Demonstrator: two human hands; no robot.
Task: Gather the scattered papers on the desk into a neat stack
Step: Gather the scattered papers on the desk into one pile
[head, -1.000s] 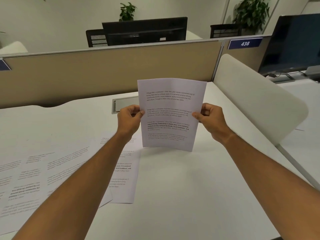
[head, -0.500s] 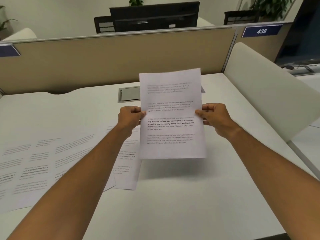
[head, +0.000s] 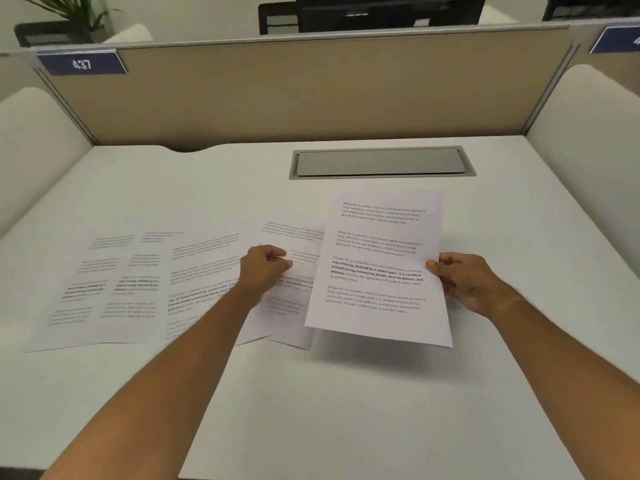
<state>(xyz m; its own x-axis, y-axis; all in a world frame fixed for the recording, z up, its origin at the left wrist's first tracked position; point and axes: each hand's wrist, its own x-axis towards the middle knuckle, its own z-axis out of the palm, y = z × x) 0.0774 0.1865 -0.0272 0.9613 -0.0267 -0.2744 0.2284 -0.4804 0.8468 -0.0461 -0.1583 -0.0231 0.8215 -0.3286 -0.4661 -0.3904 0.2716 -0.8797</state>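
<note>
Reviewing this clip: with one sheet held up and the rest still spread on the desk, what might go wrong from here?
1. The right hand alone pinches the held sheet at one edge; it may sag or slip.
2. The left hand is closing on the overlapped sheet beneath; pulling it might drag or crease neighbours.
3. The spread papers lie at differing angles, so the stack may end up uneven.

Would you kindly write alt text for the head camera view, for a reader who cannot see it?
The right hand holds a printed sheet just above a white desk, while the left hand reaches onto the nearest of several overlapping sheets spread to the left. A beige partition with a plate reading 437 stands behind.
</note>
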